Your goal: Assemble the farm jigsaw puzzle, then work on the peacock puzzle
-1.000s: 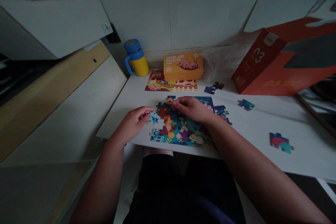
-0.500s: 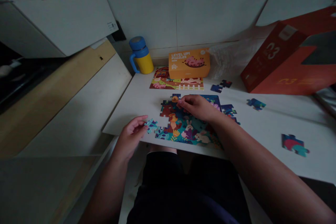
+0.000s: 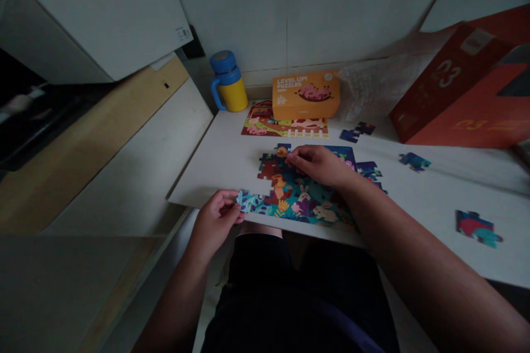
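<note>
My left hand (image 3: 219,219) pinches a light-blue leafy puzzle piece (image 3: 243,201) between thumb and fingers. That piece meets the lower left corner of the partly joined jigsaw puzzle (image 3: 304,207); whether it is locked in I cannot tell. Animals such as rabbits and a dog show on the puzzle's dark blue and green picture. Over the puzzle's upper part rests my right hand (image 3: 321,166), its fingers drawn together near a small piece with an orange round shape (image 3: 282,151). What those fingertips hold, if anything, is hidden.
Loose puzzle pieces (image 3: 415,161) lie to the right, another (image 3: 478,228) nearer me. Behind stand a yellow puzzle box (image 3: 306,105) on a farm picture (image 3: 256,128), a blue-and-yellow mug (image 3: 232,94) and a large red box (image 3: 467,105). The white table's (image 3: 207,168) left edge adjoins a cabinet.
My left hand has brought the light-blue piece down and right to the puzzle's lower left corner. My right hand stays at nearly the same spot on the puzzle. The camera view has shifted slightly.
</note>
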`<state>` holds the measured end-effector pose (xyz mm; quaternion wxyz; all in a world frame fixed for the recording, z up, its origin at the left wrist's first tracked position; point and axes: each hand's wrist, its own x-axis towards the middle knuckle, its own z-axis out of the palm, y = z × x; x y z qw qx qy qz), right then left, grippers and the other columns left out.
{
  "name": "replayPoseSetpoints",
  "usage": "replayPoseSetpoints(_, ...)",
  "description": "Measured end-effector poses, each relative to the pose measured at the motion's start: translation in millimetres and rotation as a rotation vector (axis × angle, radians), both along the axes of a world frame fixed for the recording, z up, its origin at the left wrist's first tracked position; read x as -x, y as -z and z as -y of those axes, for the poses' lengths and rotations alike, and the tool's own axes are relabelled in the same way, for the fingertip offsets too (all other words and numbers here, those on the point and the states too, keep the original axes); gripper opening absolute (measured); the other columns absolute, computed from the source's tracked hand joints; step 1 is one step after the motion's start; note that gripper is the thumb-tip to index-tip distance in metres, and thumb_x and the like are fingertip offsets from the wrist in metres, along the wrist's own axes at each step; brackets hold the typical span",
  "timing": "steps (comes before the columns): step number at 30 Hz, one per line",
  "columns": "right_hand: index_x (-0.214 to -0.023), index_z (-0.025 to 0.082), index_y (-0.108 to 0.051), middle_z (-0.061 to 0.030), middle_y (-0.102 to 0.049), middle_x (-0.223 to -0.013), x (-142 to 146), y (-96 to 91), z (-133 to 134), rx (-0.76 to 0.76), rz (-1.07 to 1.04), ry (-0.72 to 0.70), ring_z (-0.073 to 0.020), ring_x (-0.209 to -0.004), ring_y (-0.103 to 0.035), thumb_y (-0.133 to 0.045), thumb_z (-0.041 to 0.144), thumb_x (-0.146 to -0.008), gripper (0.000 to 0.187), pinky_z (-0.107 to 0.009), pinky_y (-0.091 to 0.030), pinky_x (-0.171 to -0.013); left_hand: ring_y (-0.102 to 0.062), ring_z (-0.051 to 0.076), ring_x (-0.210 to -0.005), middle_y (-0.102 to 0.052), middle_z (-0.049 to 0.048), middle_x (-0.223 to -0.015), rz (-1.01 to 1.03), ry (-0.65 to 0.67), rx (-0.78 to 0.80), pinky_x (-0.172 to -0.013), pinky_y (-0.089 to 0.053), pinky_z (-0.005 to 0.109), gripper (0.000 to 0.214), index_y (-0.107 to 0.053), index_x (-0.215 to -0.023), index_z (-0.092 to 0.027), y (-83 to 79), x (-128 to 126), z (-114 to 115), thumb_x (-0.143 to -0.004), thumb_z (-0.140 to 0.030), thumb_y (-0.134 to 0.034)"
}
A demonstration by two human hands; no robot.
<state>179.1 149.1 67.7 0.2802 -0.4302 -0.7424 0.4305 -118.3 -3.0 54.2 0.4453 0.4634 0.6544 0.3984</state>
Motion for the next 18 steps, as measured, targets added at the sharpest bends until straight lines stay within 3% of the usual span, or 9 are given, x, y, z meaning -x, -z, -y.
replayPoseSetpoints(5,-0.091,0.021,-0.073,-0.0051,-0.071,-0.080,-0.4,-0.5,0.1,0.006,-0.001,-0.003,-0.0200,-0.071,-0.061,-0.055,0.072,-0.098,0.054,-0.033,-0.046,-0.067,-0.077,0.019,-0.073,-0.077,0.0031,-0.091,-0.067,-0.043,-0.038,-0.071,-0.066,0.033,0.042,-0.064,-0.112,-0.021,2.8,-3.5,-1.7,-0.086,-0.049,-0.080)
replayPoseSetpoints(13,-0.093,0.022,-0.073,-0.0057,-0.072,-0.084,0.0,-0.4,-0.4,0.007,0.019,-0.015,-0.0212,-0.074,-0.062,-0.056,0.065,-0.100,0.047,-0.034,-0.045,-0.068,-0.072,0.020,-0.062,-0.074,-0.0002,-0.078,-0.459,0.050,-0.046,-0.062,-0.059,0.032,0.025,-0.066,-0.110,-0.025,-14.0,-7.1,2.4,-0.092,-0.041,-0.069)
replayPoseSetpoints(18,-0.093,0.021,-0.074,-0.0058,-0.073,-0.085,-0.1,-2.7,0.6,-0.013,0.055,-0.015,-0.0209,-0.073,-0.061,-0.055,0.063,-0.100,0.046,-0.034,-0.045,-0.068,-0.072,0.021,-0.070,-0.074,-0.0003,-0.078,-0.635,0.108,-0.115,-0.065,-0.054,0.031,0.021,-0.068,-0.110,-0.026,-16.9,-8.3,3.3,-0.094,-0.039,-0.070)
